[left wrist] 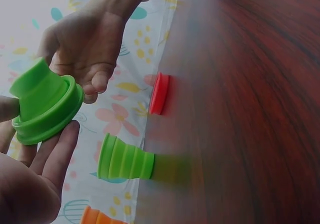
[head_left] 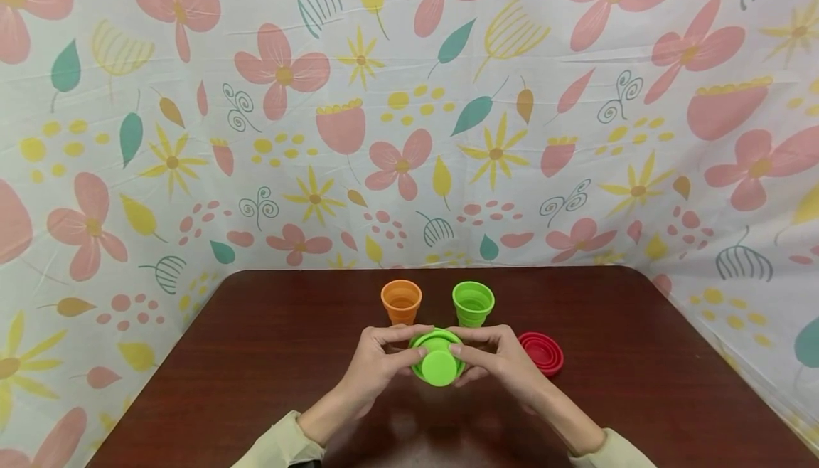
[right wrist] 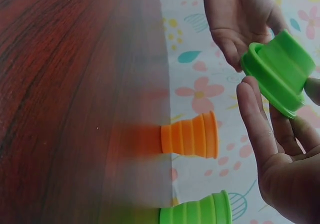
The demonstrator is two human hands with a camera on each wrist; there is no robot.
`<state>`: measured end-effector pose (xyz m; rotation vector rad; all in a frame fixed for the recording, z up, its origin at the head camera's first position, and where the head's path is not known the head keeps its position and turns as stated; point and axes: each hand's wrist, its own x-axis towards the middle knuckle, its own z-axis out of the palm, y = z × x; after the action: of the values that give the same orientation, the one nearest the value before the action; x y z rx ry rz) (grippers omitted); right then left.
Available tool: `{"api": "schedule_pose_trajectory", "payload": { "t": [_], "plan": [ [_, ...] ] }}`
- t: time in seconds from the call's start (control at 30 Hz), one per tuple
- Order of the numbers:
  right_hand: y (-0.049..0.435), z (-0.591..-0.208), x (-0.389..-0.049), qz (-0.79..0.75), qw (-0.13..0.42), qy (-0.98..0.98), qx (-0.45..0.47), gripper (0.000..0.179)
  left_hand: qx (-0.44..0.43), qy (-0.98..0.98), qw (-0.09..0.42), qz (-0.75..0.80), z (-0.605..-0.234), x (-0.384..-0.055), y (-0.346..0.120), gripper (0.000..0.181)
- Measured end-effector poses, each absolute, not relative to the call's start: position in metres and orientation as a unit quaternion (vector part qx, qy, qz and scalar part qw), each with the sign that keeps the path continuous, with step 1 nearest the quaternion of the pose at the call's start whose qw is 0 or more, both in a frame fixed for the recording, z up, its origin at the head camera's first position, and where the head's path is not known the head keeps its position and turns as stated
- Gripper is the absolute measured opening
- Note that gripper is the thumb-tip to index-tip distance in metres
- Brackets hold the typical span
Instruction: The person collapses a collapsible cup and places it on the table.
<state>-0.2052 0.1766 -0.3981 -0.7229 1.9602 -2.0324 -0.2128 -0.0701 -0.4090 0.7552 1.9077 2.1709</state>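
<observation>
Both hands hold a green collapsible cup [head_left: 439,368] above the front middle of the table, its round base tilted toward me. Part of its wall is folded into the wide rim, while the narrower end sticks out, as the left wrist view shows on this cup [left wrist: 42,101]. My left hand [head_left: 379,363] pinches its left side, thumb on the base side and fingers around the rim. On the other side my right hand [head_left: 498,358] grips it the same way, thumb near the base. Some fingertips are hidden behind the cup.
Behind the hands, an orange cup [head_left: 401,300] and another green cup [head_left: 473,301] stand upright and extended on the dark wooden table [head_left: 288,340]. A red collapsed cup [head_left: 542,353] lies flat beside my right hand. A flower-patterned cloth [head_left: 409,226] hangs behind the table.
</observation>
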Motion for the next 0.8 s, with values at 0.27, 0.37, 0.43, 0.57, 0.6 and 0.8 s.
{"api": "schedule_pose_trajectory", "payload": {
  "t": [0.27, 0.37, 0.43, 0.57, 0.6, 0.8],
  "plan": [
    [0.1760, -0.3974, -0.2041, -0.695, 0.107, 0.665, -0.251, 0.040, 0.275, 0.657, 0.041, 0.701, -0.4094, -0.2128, -0.0681, 0.033],
    [0.1757, -0.3978, -0.2041, -0.694, 0.102, 0.664, -0.257, 0.039, 0.273, 0.656, 0.041, 0.702, -0.4096, -0.2121, -0.0675, 0.033],
    [0.1758, -0.3984, -0.2042, -0.692, 0.098, 0.665, -0.263, 0.038, 0.273, 0.658, 0.041, 0.700, -0.4098, -0.2115, -0.0670, 0.033],
    [0.1760, -0.3994, -0.2045, -0.687, 0.091, 0.669, -0.268, 0.037, 0.274, 0.663, 0.038, 0.695, -0.4093, -0.2109, -0.0657, 0.033],
    [0.1762, -0.3996, -0.2045, -0.686, 0.091, 0.670, -0.268, 0.038, 0.274, 0.664, 0.037, 0.694, -0.4090, -0.2108, -0.0655, 0.033],
    [0.1781, -0.3989, -0.2032, -0.696, 0.113, 0.659, -0.262, 0.043, 0.261, 0.663, 0.030, 0.701, -0.4077, -0.2103, -0.0651, 0.032]
  ]
}}
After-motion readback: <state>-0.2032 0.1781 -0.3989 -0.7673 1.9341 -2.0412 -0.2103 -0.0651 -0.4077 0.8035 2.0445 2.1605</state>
